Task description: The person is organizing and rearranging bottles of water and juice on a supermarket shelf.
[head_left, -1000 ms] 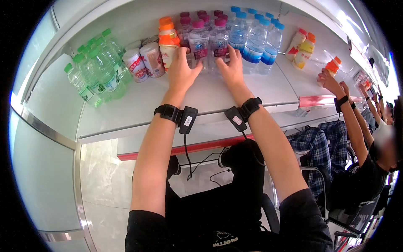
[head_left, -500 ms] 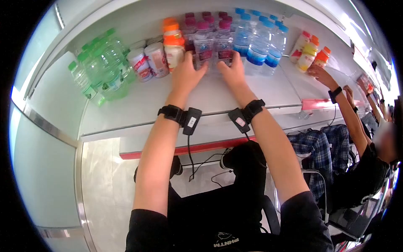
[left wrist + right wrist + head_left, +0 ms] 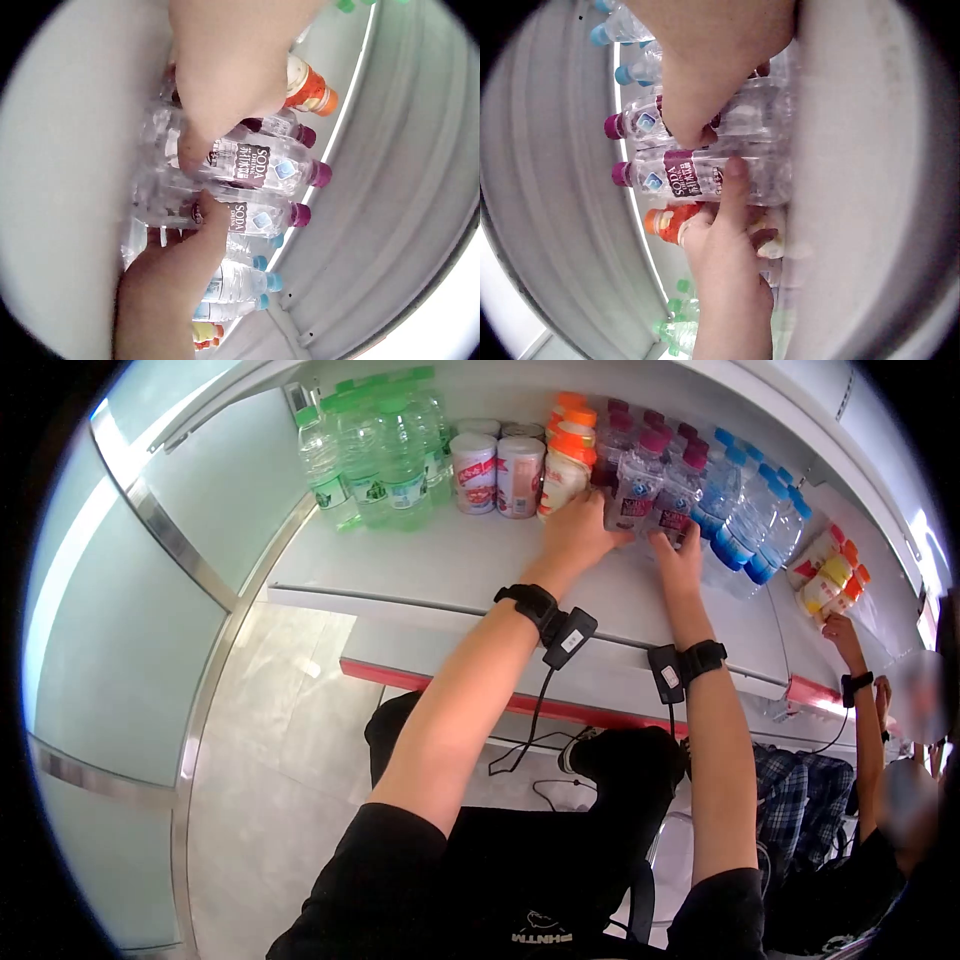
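Observation:
In the head view two clear soda bottles with purple caps stand side by side at the front of their group on the white shelf (image 3: 420, 565). My left hand (image 3: 580, 538) grips the left soda bottle (image 3: 636, 492) low on its side, thumb toward the front. Its fingers reach in beside an orange-capped bottle (image 3: 564, 482). Around the lower part of the right soda bottle (image 3: 677, 498) my right hand (image 3: 682, 565) curls its thumb and fingers. Both wrist views show the thumbs against the bottles, while the far fingers are partly hidden.
Green-capped bottles (image 3: 403, 455) and white-and-red cans (image 3: 474, 475) stand to the left. Blue-capped bottles (image 3: 742, 525) are close on the right. Farther right, another person's hand (image 3: 845, 640) is near several juice bottles (image 3: 828, 580). A shelf panel overhangs the back.
The head view has turned, shifting the shelf contents rightward. My hands stay at the same two soda bottles. The other person's orange-capped bottle has joined the nearby juice bottles.

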The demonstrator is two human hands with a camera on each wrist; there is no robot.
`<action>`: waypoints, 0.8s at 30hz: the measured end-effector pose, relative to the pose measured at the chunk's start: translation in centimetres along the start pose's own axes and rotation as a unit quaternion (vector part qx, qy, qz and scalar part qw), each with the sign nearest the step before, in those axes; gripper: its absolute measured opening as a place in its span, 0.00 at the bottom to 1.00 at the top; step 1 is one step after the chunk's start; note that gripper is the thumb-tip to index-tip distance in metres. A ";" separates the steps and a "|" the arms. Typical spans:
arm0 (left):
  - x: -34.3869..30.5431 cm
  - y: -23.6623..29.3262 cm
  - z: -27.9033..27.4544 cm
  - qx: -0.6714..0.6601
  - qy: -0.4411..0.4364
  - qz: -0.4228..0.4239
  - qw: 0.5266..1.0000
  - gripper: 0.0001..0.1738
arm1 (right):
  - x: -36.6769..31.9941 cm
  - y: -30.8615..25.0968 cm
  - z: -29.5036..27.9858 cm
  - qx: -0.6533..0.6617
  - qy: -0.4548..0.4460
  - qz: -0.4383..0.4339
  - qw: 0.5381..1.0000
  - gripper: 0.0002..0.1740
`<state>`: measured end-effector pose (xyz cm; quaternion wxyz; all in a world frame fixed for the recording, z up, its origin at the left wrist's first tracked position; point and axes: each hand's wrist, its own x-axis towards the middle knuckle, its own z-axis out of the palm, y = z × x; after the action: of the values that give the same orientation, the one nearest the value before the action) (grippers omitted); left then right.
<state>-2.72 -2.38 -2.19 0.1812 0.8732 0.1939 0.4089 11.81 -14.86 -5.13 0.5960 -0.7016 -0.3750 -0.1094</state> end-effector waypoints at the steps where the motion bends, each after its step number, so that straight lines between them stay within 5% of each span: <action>1: 0.1 0.1 -0.2 -0.014 -0.007 -0.008 1.000 0.36 | 0.1 0.3 0.0 -0.016 0.006 0.001 1.000 0.33; 13: -3.4 -1.0 -4.4 -0.074 -0.010 -0.004 0.997 0.36 | -0.2 -1.2 -0.2 -0.017 0.017 0.004 1.000 0.33; 18: -6.8 -4.8 -12.3 -0.020 -0.063 -0.088 0.994 0.37 | -0.2 -0.3 -0.2 0.022 0.017 -0.005 1.000 0.32; 20: -8.0 -7.3 -15.1 0.019 0.007 -0.067 0.998 0.35 | -0.4 -1.1 -0.3 -0.007 0.012 0.000 1.000 0.33; 24: -9.1 -11.0 -21.7 0.068 -0.012 -0.141 0.988 0.33 | -0.5 -1.5 -0.3 0.029 0.000 0.027 0.999 0.33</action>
<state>-27.23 6.09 -0.24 0.1790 0.8523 0.3402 0.3546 10.61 -15.30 -4.24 0.6188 -0.6941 -0.3586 -0.0826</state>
